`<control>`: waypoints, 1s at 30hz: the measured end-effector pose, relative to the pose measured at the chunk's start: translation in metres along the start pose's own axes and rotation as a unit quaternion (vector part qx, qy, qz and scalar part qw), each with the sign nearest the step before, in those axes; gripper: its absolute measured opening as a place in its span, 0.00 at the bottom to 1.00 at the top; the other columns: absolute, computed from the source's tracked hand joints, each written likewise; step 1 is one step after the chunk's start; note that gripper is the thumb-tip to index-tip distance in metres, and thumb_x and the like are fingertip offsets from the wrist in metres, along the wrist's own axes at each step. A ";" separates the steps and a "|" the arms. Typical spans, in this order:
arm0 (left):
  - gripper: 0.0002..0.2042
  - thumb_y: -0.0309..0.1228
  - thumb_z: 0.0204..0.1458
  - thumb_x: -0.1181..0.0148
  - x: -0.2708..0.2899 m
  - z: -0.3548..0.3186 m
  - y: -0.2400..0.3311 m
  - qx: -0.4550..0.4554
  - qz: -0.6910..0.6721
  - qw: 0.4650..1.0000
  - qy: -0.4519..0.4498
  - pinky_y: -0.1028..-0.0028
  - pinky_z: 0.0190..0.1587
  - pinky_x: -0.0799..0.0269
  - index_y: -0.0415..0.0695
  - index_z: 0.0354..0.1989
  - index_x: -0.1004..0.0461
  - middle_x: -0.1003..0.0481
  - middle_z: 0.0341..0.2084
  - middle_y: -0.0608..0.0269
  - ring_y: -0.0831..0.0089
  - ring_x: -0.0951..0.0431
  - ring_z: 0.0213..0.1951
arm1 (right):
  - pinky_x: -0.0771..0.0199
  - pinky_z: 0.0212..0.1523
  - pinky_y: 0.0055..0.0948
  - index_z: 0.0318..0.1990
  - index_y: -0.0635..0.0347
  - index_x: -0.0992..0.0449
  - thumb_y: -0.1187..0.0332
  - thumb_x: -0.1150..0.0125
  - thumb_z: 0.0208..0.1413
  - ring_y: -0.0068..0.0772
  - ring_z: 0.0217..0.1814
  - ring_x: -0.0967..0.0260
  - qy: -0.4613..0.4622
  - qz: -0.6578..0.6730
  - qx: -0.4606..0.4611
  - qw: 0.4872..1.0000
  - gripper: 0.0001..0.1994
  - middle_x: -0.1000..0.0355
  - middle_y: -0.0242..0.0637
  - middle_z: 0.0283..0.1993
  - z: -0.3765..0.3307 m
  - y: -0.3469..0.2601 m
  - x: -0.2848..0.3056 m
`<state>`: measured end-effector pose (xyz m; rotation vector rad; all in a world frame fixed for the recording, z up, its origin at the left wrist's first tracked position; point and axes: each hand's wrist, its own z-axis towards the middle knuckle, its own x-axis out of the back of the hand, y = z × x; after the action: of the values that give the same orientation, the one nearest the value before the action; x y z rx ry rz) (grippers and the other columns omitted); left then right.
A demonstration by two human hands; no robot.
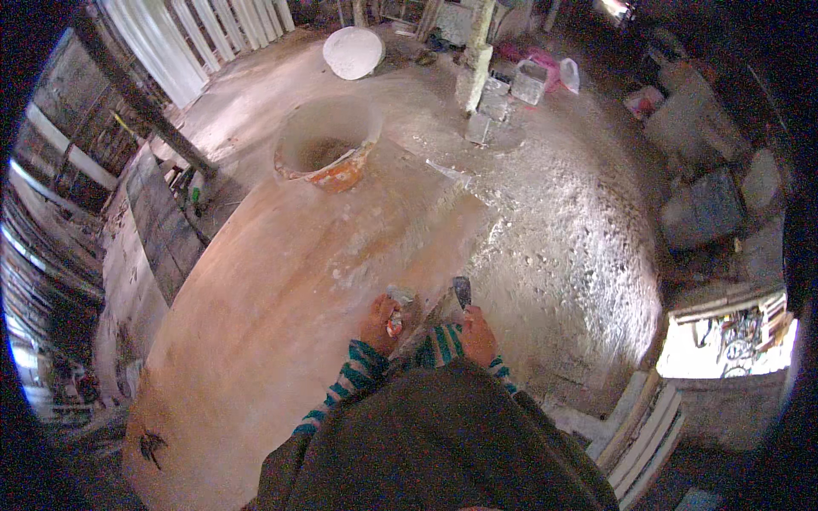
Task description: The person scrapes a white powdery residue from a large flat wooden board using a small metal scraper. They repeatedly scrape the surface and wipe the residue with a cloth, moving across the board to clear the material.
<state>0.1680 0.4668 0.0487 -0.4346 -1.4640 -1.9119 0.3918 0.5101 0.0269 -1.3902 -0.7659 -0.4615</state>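
My right hand (480,336) is closed around the handle of a scraper (462,291), whose flat dark blade points away from me. To its left, my left hand (377,326) is curled around a small whitish and orange thing (394,322); its kind is not clear. Both hands are low over a large rounded, earthen-looking surface (281,281). The left part is smooth and reddish-brown, and the right part (579,230) is pale, rough and pitted. Between them runs an uneven border, just ahead of the scraper.
Farther ahead, a round opening with a broken orange rim (341,175) sits in the surface. Beyond it are a white round basin (354,53) and a pale post (477,60). Grey containers (703,209) stand at right; a dark slanting post (145,98) rises at left.
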 end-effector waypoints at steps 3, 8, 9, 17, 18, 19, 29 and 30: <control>0.13 0.34 0.47 0.43 0.006 -0.007 0.006 0.016 0.035 0.999 -0.035 0.59 0.41 0.33 0.42 0.36 0.37 0.34 0.39 0.45 0.47 0.32 0.41 | 0.33 0.34 0.47 0.49 0.56 0.37 0.66 0.56 0.54 0.57 0.34 0.32 0.016 0.005 -0.055 0.998 0.15 0.30 0.52 0.33 -0.009 -0.020 -0.006; 0.16 0.33 0.45 0.44 0.007 -0.011 -0.018 0.007 -0.002 0.996 -0.087 0.58 0.46 0.34 0.43 0.42 0.36 0.36 0.46 0.41 0.44 0.34 0.45 | 0.33 0.31 0.50 0.50 0.56 0.39 0.66 0.56 0.54 0.57 0.31 0.32 0.014 -0.092 -0.117 0.989 0.16 0.30 0.54 0.30 0.002 -0.035 -0.024; 0.20 0.30 0.41 0.43 0.007 -0.010 -0.021 -0.002 0.009 0.995 -0.103 0.59 0.46 0.34 0.43 0.45 0.36 0.37 0.46 0.42 0.45 0.34 0.46 | 0.33 0.31 0.51 0.50 0.56 0.39 0.66 0.55 0.54 0.57 0.31 0.32 0.022 -0.093 -0.116 0.989 0.16 0.31 0.54 0.30 0.000 -0.037 -0.025; 0.20 0.34 0.45 0.43 0.002 -0.010 -0.031 -0.011 0.009 0.987 -0.160 0.57 0.46 0.34 0.45 0.46 0.38 0.40 0.48 0.37 0.42 0.34 0.46 | 0.34 0.30 0.51 0.46 0.58 0.38 0.62 0.57 0.56 0.58 0.30 0.33 0.024 -0.100 -0.118 0.988 0.13 0.31 0.55 0.29 0.021 -0.035 -0.032; 0.20 0.34 0.44 0.43 0.000 -0.009 -0.032 0.003 -0.001 0.985 -0.170 0.57 0.46 0.34 0.46 0.47 0.38 0.40 0.48 0.37 0.42 0.34 0.46 | 0.34 0.30 0.51 0.45 0.58 0.38 0.62 0.58 0.56 0.59 0.30 0.33 0.026 -0.090 -0.126 0.988 0.13 0.31 0.55 0.29 0.031 -0.038 -0.026; 0.21 0.33 0.44 0.43 -0.002 -0.011 -0.032 0.017 -0.011 0.984 -0.180 0.57 0.46 0.34 0.46 0.48 0.38 0.40 0.48 0.38 0.42 0.34 0.46 | 0.34 0.28 0.51 0.45 0.58 0.38 0.62 0.58 0.56 0.57 0.29 0.32 0.028 -0.088 -0.131 0.987 0.13 0.31 0.53 0.28 0.033 -0.037 -0.026; 0.24 0.33 0.41 0.41 0.004 -0.007 -0.030 0.029 -0.008 0.980 -0.197 0.56 0.47 0.34 0.49 0.49 0.39 0.41 0.50 0.37 0.40 0.36 0.48 | 0.33 0.28 0.50 0.47 0.56 0.39 0.62 0.57 0.56 0.57 0.29 0.32 0.014 -0.068 -0.123 0.990 0.13 0.29 0.51 0.30 0.020 -0.035 -0.033; 0.24 0.32 0.41 0.40 0.009 -0.004 -0.026 0.037 -0.020 0.977 -0.209 0.56 0.47 0.34 0.48 0.49 0.39 0.42 0.50 0.37 0.40 0.36 0.48 | 0.32 0.29 0.50 0.47 0.56 0.39 0.63 0.56 0.56 0.57 0.30 0.32 0.026 -0.062 -0.117 0.991 0.14 0.29 0.51 0.30 0.020 -0.032 -0.034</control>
<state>0.1439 0.4634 0.0346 -0.8162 -1.8139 -1.8642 0.3417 0.5198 0.0247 -1.5476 -0.7760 -0.7000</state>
